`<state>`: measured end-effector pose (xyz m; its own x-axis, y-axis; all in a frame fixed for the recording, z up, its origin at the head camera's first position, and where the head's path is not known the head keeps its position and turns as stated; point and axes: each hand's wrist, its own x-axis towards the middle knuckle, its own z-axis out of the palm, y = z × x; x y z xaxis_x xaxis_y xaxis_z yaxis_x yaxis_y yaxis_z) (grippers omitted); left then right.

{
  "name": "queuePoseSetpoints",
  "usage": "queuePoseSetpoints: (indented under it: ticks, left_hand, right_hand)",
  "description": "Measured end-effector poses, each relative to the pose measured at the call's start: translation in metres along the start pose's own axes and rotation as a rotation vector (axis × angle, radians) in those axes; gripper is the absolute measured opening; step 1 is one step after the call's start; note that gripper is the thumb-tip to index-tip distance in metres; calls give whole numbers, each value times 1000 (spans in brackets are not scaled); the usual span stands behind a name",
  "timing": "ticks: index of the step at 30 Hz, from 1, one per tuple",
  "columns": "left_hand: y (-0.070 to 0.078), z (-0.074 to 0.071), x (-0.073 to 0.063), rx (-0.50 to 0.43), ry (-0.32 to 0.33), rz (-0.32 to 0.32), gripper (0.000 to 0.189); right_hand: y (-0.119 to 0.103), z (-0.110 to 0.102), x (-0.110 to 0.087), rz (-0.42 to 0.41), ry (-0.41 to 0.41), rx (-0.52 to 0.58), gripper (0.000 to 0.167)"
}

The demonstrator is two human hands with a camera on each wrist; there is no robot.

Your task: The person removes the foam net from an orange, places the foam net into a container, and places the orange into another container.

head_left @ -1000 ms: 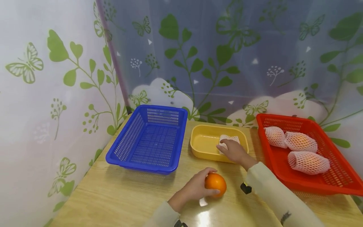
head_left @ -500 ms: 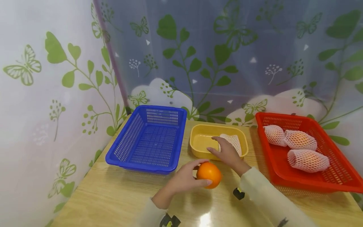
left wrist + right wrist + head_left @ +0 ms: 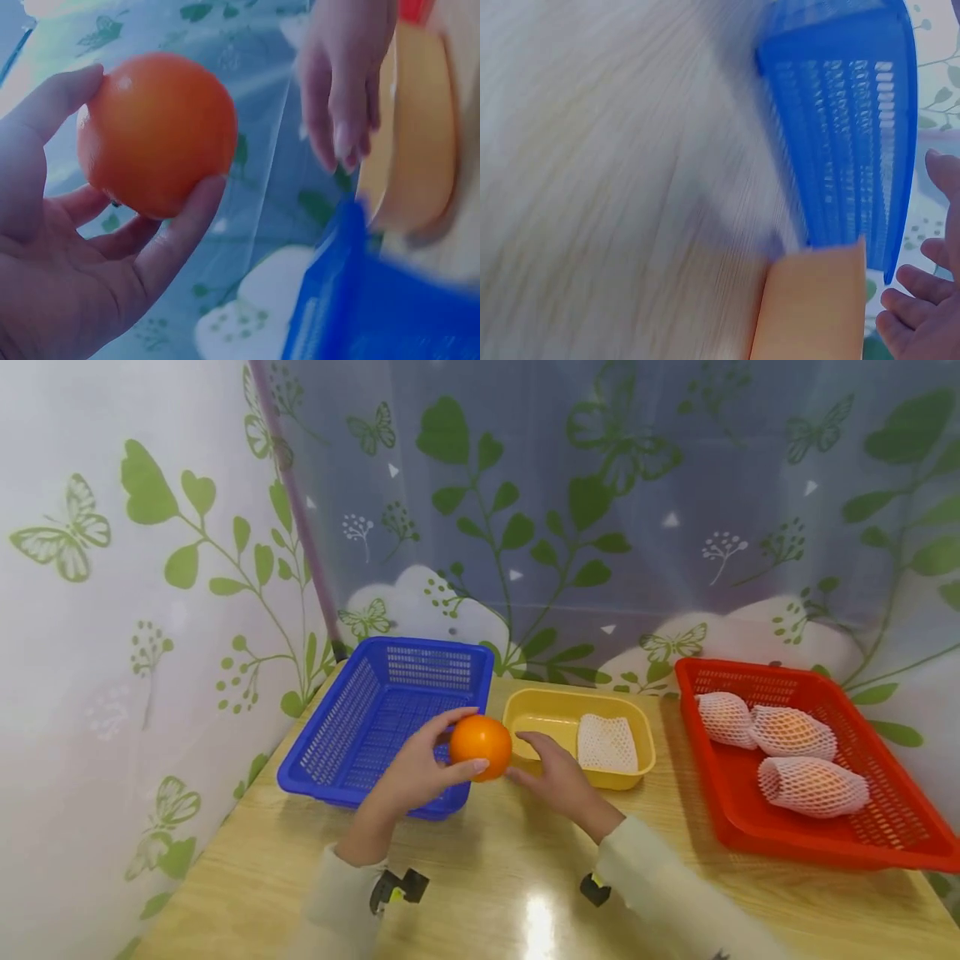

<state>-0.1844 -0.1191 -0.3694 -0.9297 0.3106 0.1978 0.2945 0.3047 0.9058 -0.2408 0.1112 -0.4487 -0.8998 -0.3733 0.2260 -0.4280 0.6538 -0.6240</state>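
Observation:
My left hand grips an orange between thumb and fingers, held up in front of the right rim of the blue basket. In the left wrist view the orange sits in the curve of the fingers. To its right, my right hand holds nothing, its fingers loosely bent and pointing toward the fruit. That hand is just in front of the yellow tub. Inside the tub lies a white foam net sleeve, flat.
At the right stands a red basket with three net-wrapped fruits. All the containers rest on a light wooden table. A patterned curtain hangs behind and to the left.
The left hand has lifted the orange off the table and carried it left and forward to the blue basket. The right hand has come out of the tub leftward, leaving the net sleeve there.

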Motion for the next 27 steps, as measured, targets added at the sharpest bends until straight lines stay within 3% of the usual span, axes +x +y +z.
queuePoseSetpoints:
  ticks: [11,15,21,27]
  left_hand:
    - [-4,-54,4,249,122,-12,67]
    - [-10,-76,5,341,140,-22,69]
    - [-9,-107,11,462,151,-37,69]
    - [-2,-123,24,561,131,-71,69]
  right_hand:
    - [-40,25,4,12,-50,93,77]
    - [-54,29,0,4,-111,51,86]
    - [-62,32,-4,-45,-120,-56,89]
    - [-68,29,-6,-51,-136,-116,89]
